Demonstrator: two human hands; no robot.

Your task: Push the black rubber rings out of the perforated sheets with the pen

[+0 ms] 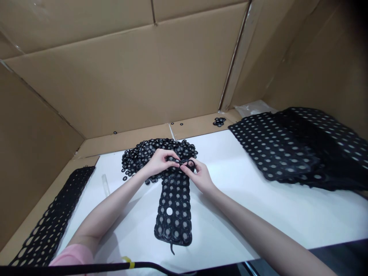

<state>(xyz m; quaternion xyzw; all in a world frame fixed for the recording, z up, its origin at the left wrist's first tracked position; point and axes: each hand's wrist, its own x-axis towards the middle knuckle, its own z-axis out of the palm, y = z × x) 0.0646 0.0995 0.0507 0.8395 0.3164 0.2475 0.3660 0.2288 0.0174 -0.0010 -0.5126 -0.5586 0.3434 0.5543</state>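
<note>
A long black rubber sheet [174, 209] of moulded rings lies on the white table top [247, 199], running from the near edge toward me. My left hand [160, 161] and my right hand [199, 174] both pinch its far end, fingers closed on the rubber. A small ring shows between my right fingertips. Just behind the hands lies a heap of loose black rubber rings [155, 151].
A stack of ring sheets [296, 147] lies at the right, with a clear plastic bag behind it. Emptied, holed sheets [54, 218] lie along the left edge. Cardboard walls [138, 73] enclose the table. A few rings [219, 122] sit by the back wall. A black cable [86, 268] crosses the near edge.
</note>
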